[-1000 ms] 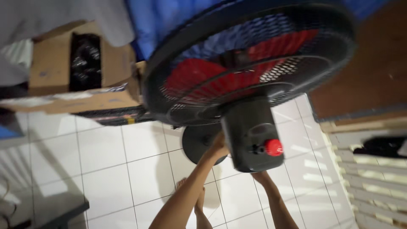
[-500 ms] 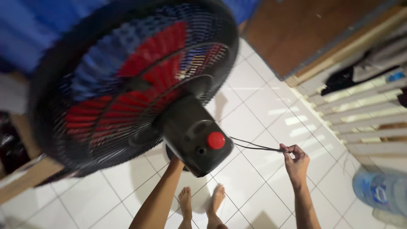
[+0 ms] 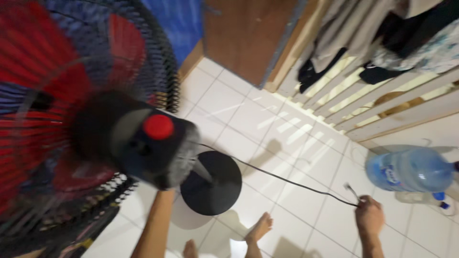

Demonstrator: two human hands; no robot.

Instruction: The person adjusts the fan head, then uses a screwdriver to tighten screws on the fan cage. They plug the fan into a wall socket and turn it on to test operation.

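A standing fan fills the left of the view, its black grille (image 3: 158, 71) around red blades (image 3: 33, 62). The dark motor housing with a red knob (image 3: 158, 126) is blurred and close to the camera. The fan's round black base (image 3: 213, 184) rests on the white tiles. My left forearm (image 3: 155, 227) rises to the underside of the housing, which hides the hand. My right hand (image 3: 369, 216) is at the lower right, shut on the end of the black cord (image 3: 287, 180), with the plug prongs (image 3: 351, 190) sticking out. The cord runs taut back to the fan.
A large blue water bottle (image 3: 411, 169) lies on the floor at the right. Clothes hang over a white slatted rail (image 3: 382, 102) behind it. A brown door (image 3: 246, 38) and a blue cloth (image 3: 177, 21) are at the top. My bare foot (image 3: 259, 228) is below the base.
My right hand has moved right and down with the cord, drawing it out long. The fan head has shifted left and closer, and the base now shows.
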